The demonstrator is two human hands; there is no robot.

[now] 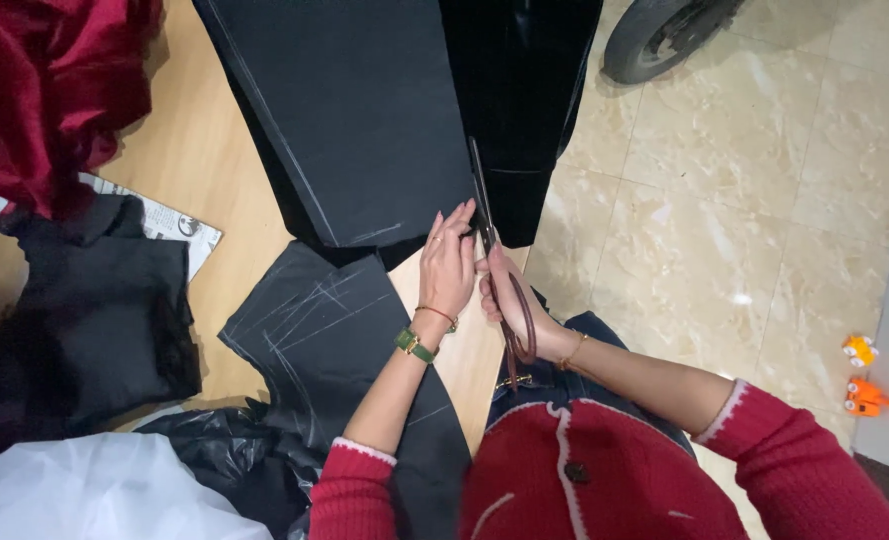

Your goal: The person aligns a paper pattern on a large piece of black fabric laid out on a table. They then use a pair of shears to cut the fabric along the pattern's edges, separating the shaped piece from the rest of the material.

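Head view, looking down. Left hand (pixel 449 262) lies flat on the black fabric (pixel 350 120), fingers extended and together, fingertips pressing its lower right corner just beside the blades. Green watch and thin cord on that wrist.

Right hand (pixel 510 300) closed around the brown handles of the scissors (pixel 493 262); fingers through the loops, gripping. Blades point away from the body, running along the fabric's right edge; whether they are parted cannot be told.

Fabric lies on a wooden table (pixel 200 150), chalk lines visible near its left edge and bottom. Second black piece (pixel 315 320) with many chalk strokes sits nearer the body, under the left forearm, apart from the first.

Left side: red velvet cloth (pixel 45 80) at the top corner; below it a printed sheet (pixel 170 222), rectangular, black-and-white, partly under dark cloth. White cloth (pixel 85 495) bottom left.

Right: beige tiled floor (pixel 745 200), a tyre (pixel 655 35) at top, orange toys (pixel 865 385) by the wall.
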